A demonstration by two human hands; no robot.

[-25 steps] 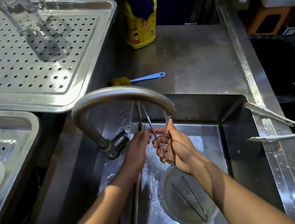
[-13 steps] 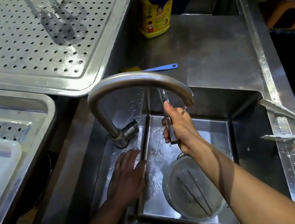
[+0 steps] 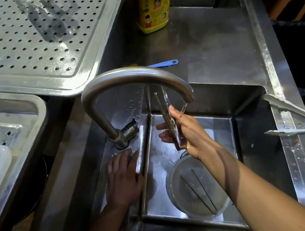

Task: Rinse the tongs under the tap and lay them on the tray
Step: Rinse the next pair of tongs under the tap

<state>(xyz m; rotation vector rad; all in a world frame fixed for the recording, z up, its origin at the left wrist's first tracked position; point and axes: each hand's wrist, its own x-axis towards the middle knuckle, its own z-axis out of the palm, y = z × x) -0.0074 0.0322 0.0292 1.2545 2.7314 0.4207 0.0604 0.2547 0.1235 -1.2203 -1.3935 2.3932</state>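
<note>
Under the spout of the curved steel tap (image 3: 131, 76), your right hand (image 3: 189, 132) grips the slim metal tongs (image 3: 168, 114) upright, fingers curled round their lower half. Your left hand (image 3: 123, 177) lies flat on the wet ledge of the steel sink basin (image 3: 256, 138), holding nothing. The perforated steel tray (image 3: 15, 49) sits well apart.

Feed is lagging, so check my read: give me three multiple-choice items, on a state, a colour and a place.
1. The tongs are: A) held in the right hand under the tap B) held in both hands C) lying loose, untouched.
2. The bottle at the back is: A) red B) yellow C) white.
3. The left hand rests: A) on the bottle B) on the sink ledge by the tap's base C) on the tongs.
Answers: 1 A, right fingers curl round them below the spout; 2 B, its body shows yellow; 3 B, its fingers lie flat beside the base.
</note>
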